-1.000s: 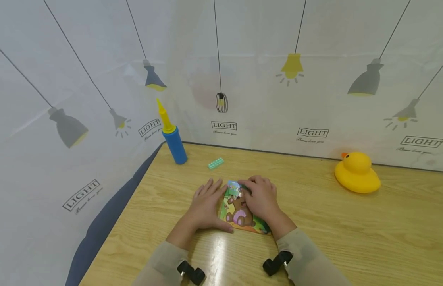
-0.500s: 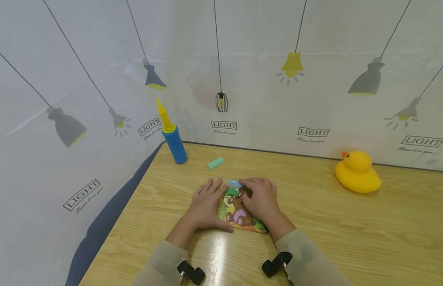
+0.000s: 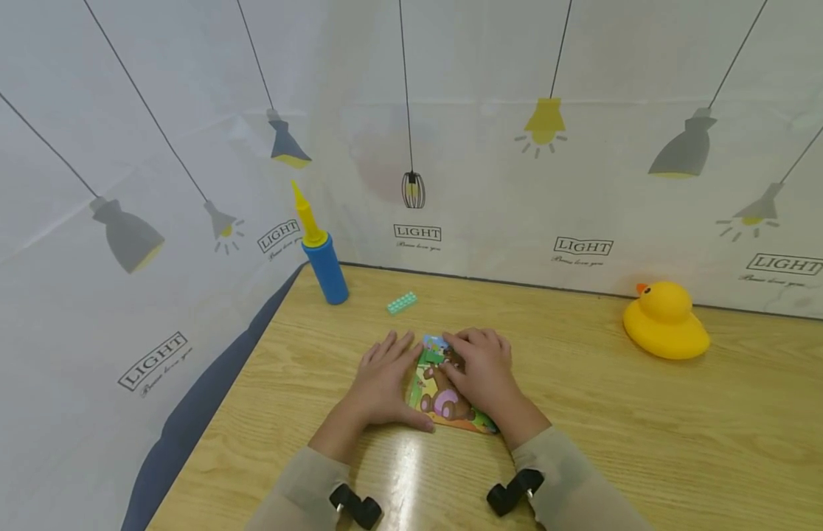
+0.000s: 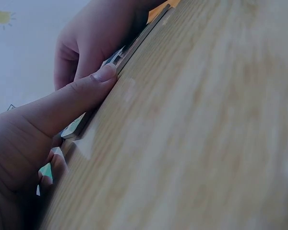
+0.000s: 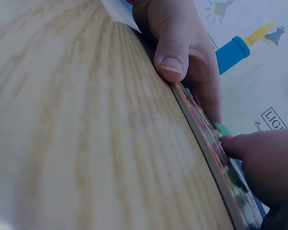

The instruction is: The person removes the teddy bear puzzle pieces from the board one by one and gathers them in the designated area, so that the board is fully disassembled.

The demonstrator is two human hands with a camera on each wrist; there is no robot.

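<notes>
A flat picture puzzle board (image 3: 443, 402) with a brown bear on it lies on the wooden table (image 3: 650, 442). My left hand (image 3: 383, 376) lies flat beside the board's left edge. Its thumb (image 4: 72, 98) presses along the near edge of the board (image 4: 134, 45). My right hand (image 3: 481, 369) rests on the board's right half, with bent fingers touching the pieces at the far end. In the right wrist view a right fingertip (image 5: 240, 146) presses on the board's surface (image 5: 206, 139), and the left thumb (image 5: 175, 45) sits at its edge.
A blue and yellow hand pump (image 3: 321, 258) stands at the back left corner. A small green toy brick (image 3: 401, 302) lies just behind the hands. A yellow rubber duck (image 3: 664, 322) sits at the back right. A printed white cloth (image 3: 518, 184) walls the table's back and left.
The right hand's fingers have shifted slightly over the far part of the board and now cover a pale piece seen earlier. The left hand has stayed put.
</notes>
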